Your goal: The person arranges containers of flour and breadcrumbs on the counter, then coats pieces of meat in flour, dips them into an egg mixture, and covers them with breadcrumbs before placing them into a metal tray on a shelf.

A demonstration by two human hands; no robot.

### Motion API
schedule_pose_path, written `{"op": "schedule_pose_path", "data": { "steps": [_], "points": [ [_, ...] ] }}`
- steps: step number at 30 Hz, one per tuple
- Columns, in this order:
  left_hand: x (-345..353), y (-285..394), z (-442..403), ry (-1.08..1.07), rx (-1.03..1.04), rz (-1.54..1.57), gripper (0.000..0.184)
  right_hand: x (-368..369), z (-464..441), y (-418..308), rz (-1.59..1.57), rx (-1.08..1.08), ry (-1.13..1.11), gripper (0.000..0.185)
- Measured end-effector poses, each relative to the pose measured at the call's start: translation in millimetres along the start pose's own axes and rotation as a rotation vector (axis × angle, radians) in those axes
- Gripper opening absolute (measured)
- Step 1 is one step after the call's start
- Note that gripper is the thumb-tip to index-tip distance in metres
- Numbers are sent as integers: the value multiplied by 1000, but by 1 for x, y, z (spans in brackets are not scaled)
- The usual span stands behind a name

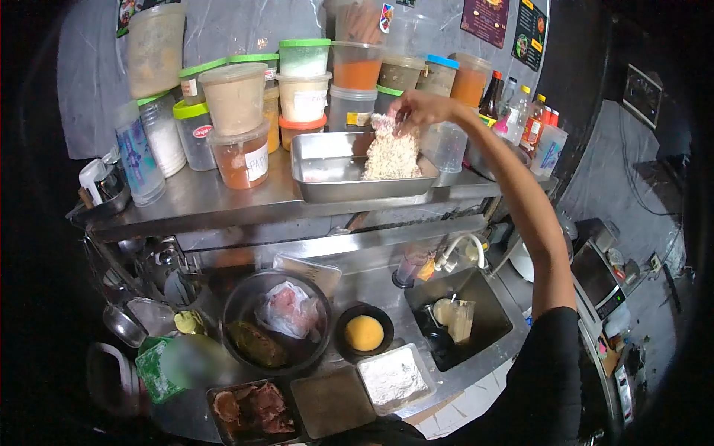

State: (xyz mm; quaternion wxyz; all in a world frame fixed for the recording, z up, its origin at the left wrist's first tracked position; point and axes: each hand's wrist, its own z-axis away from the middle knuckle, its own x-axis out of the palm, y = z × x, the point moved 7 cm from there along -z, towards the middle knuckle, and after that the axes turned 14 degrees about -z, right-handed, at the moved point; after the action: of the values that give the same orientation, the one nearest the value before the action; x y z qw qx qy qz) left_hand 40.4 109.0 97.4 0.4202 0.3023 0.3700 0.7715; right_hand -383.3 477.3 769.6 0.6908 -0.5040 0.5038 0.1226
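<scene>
My right hand [418, 110] reaches up to the steel shelf and is closed on the top of a flat, pale, crumb-coated piece [393, 154]. The piece hangs at the right side of a rectangular metal tray [320, 189], its lower edge at the tray. Below, on the counter, sit a black bowl of yellow liquid [364, 333], a square container of white powder [394, 377], an empty-looking dark tray [332, 402] and a tray of raw meat [269, 407]. My left hand is not in view.
Stacked lidded tubs [236, 93] line the shelf [186, 212], with bottles [532, 123] at its right. A large dark basin [239, 297] holds a bagged item [288, 308]. The sink [487, 312] with a faucet [465, 241] is at the right; a green bag [154, 372] lies left.
</scene>
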Motion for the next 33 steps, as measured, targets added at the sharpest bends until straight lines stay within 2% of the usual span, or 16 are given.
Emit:
{"op": "schedule_pose_path", "data": {
  "steps": [7, 10, 14, 16, 17, 18, 21, 24, 26, 28, 31, 32, 33],
  "points": [
    [8, 10, -6, -24, 14, -14, 51, 18, -20, 42, 277, 55, 82, 20],
    [8, 12, -7, -27, 21, -12, 52, 24, -26, 57, 189, 67, 138, 23],
    [0, 12, -4, -30, 26, -11, 53, 29, -21, 45, 490, 82, 294, 21],
    [-12, 6, 0, -34, 40, -5, 54, 36, -12, 14, 870, 148, 261, 21],
    [-19, 2, 6, -31, 42, -1, 54, 24, -13, 20, 816, -36, 364, 22],
    [-25, -3, 12, -35, 47, 7, 55, 4, -9, 31, 547, 151, 511, 21],
    [-35, -9, 44, -41, 49, 32, 56, 5, 21, 29, 564, 73, 685, 21],
    [-61, -45, 83, 9, 0, 60, 57, 34, 72, -11, 583, -36, 802, 20],
    [-71, -55, 96, 30, -22, 116, 58, 59, 103, -47, 544, -95, 889, 20],
    [-77, -63, 99, 42, -28, 158, 58, 110, 117, -70, 429, -122, 881, 20],
    [-84, -75, 97, 52, -64, 216, 59, 257, 86, -71, 108, -49, 565, 21],
    [-86, -83, 94, 53, -85, 241, 60, 328, 65, -71, -53, -53, 430, 17],
    [-89, -95, 90, 57, -100, 265, 60, 403, 41, -76, -102, 63, 349, 17]
  ]
}}
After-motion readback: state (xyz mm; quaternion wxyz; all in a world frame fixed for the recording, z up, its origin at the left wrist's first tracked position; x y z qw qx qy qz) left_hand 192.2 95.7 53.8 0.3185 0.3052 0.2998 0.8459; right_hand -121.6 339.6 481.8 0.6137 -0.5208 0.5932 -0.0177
